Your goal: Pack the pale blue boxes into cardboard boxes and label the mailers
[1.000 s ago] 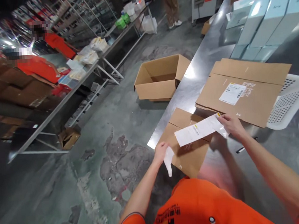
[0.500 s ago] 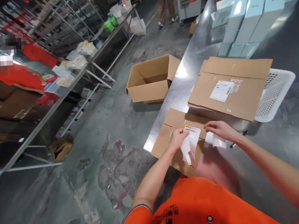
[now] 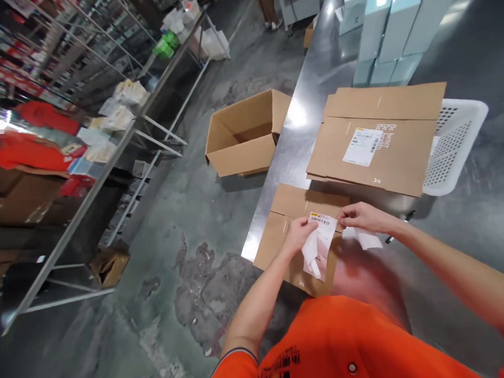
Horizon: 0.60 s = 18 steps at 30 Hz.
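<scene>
A white shipping label [image 3: 324, 238] with a barcode and a yellow mark is held over a flat cardboard carton [image 3: 270, 239] at the table's near edge. A white strip curls down along the label's left side. My left hand [image 3: 299, 234] pinches the label by its upper left. At the upper right corner of the label, the closed fingertips of my right hand [image 3: 361, 217] grip its edge. Below my right hand lies a loose piece of white paper [image 3: 366, 238] on the metal table.
Another flat carton [image 3: 405, 164], bearing a label, rests partly over a white perforated basket [image 3: 456, 146]. Pale blue boxes [image 3: 408, 17] stand farther back on the metal table [image 3: 489, 241]. An open cardboard box [image 3: 241, 155] is beyond the table's left edge. Co-workers [image 3: 25, 153] are at the far left.
My right hand has moved left to the label's upper right corner, and its fingers have closed there. My left hand keeps its hold. The whole view has shifted slightly.
</scene>
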Motion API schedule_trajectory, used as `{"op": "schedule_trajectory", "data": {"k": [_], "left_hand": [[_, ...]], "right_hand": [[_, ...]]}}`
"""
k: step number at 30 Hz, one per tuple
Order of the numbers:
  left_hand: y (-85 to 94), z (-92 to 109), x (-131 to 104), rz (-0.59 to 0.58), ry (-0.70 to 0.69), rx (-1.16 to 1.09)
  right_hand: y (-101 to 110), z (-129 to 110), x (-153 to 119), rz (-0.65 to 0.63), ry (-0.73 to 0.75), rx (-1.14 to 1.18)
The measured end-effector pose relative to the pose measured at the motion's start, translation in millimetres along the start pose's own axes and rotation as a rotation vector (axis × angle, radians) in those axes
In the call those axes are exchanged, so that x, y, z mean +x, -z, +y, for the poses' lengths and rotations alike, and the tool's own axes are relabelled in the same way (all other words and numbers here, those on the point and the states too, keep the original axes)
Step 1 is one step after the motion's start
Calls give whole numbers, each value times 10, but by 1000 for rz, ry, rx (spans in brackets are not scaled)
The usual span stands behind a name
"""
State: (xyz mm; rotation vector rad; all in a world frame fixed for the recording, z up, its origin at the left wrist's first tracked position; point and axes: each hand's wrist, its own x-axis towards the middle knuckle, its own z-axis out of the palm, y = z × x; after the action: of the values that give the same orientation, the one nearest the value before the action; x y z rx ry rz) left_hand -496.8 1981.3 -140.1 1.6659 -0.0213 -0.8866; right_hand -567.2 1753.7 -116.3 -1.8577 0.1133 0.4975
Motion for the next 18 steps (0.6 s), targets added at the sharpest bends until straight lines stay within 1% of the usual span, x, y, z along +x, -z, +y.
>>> {"op": "schedule_trajectory", "data": {"k": [4, 9, 14, 15, 16, 18], "left_hand": [[-28, -50, 53, -3, 10, -26], [-38, -98, 98, 5, -10, 3], [-41, -71, 99, -3, 6, 51], [-48, -45, 77, 10, 1, 80], [-58, -14, 46, 48, -28, 130], [-92, 63, -38, 192, -149, 283]], "right_hand": [[9, -12, -6, -11, 6, 12], [33, -4, 5, 26, -25, -69], [28, 52, 39, 15, -1, -49], [23, 56, 43, 8, 4, -38], [17, 54, 45, 6, 8, -26], [-1, 29, 42, 14, 8, 11]]}}
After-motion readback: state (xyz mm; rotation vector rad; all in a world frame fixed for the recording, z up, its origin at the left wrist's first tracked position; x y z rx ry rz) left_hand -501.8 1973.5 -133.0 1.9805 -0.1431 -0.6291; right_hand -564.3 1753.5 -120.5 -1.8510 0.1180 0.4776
